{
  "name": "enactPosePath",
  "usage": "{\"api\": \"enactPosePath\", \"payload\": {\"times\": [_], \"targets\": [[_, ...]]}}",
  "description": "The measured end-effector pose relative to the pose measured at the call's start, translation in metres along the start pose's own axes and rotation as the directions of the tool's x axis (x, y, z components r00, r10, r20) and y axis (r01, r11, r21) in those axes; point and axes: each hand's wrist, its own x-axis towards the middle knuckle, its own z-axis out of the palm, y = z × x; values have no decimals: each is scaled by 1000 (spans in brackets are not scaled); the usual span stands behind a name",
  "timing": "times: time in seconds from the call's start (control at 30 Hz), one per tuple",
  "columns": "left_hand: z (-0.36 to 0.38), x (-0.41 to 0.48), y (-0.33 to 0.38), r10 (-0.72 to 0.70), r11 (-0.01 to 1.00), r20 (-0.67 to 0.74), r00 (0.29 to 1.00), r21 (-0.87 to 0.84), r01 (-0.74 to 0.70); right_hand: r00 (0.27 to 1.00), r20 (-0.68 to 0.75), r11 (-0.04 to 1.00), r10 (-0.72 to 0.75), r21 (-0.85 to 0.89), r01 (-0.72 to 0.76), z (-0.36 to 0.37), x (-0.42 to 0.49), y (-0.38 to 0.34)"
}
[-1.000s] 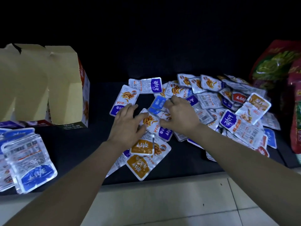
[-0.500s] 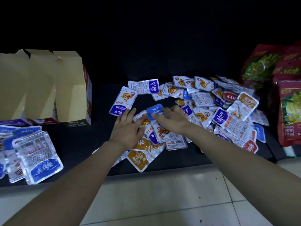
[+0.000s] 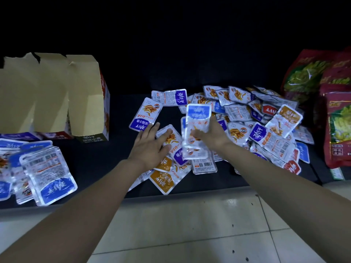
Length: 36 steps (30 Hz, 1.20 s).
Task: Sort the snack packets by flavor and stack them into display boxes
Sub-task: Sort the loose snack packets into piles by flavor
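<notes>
A heap of small snack packets (image 3: 269,133) in blue, purple, orange and red lies on a dark shelf. My right hand (image 3: 212,135) holds a blue-topped packet (image 3: 196,130) lifted above the heap, blurred by motion. My left hand (image 3: 150,147) lies flat with straight fingers on a purple packet (image 3: 173,141) and orange packets (image 3: 163,179) near the shelf's front. A stack of blue packets (image 3: 47,175) lies at the left. Open cardboard display boxes (image 3: 83,95) stand behind that stack.
Large red and green snack bags (image 3: 336,118) stand at the right end of the shelf. The shelf's front edge (image 3: 190,192) runs just below the packets, with pale floor tiles (image 3: 190,228) beneath. The back of the shelf is dark.
My right hand has picked a blue packet out of the heap and raised it. My left hand stays pressed on the packets beside it.
</notes>
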Motion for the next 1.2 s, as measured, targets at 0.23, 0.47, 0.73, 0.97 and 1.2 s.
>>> {"api": "enactPosePath", "payload": {"times": [0.23,0.47,0.73,0.97,1.2], "targets": [[-31,-22,-11,-212,620,-180,961,-784,-10,973,226,977,-54,211,5,31,-19,-36],[-43,-106,-88,-357,832,-427,830,-550,75,838,523,987,-153,47,151,131,-44,-71],[-18,-201,-166,-339,907,-431,836,88,413,819,545,982,-178,42,186,242,-62,-83],[-10,-212,-184,-406,867,-452,795,87,492,892,425,987,-154,106,119,305,-66,-71],[-15,-231,-210,-627,763,-475,617,-215,610,833,540,991,-119,111,70,339,-80,-108]]}}
